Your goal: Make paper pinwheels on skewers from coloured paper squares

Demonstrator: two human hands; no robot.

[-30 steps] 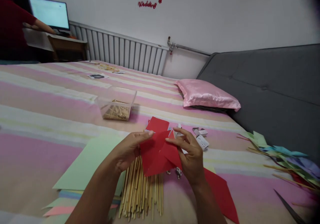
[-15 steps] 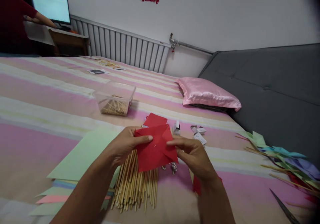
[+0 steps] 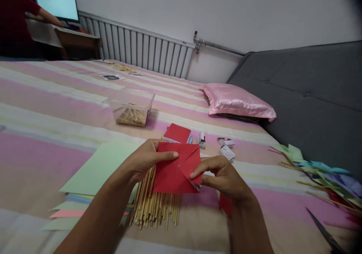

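A square sheet of red paper [image 3: 169, 174], slit in from its right-hand corners, is held up between both hands. My left hand [image 3: 144, 159] pinches its left edge, thumb flat on top and fingers underneath. At the lower right, my right hand [image 3: 223, 174] presses a cut flap inward with thumb and forefinger. Below the paper lies a bundle of thin wooden sticks [image 3: 155, 212], its upper part hidden. Just beyond stands a stack of red-topped paper squares [image 3: 177, 133]. Another red piece [image 3: 225, 203] shows partly behind my right wrist.
Coloured paper sheets [image 3: 93, 171] lie on the left. A clear plastic box [image 3: 131, 108] holds short sticks. Small white boxes [image 3: 227, 153] sit beyond my right hand. Scissors [image 3: 322, 229] and paper pinwheels on sticks [image 3: 325, 178] lie at right, near a pink pillow [image 3: 240, 101]. A person [image 3: 17, 20] sits far left.
My right forefinger and thumb have shifted down the paper's right side and now hold its lower flap bent inward. The paper has turned slightly and lies straighter. The view has tilted down a little.
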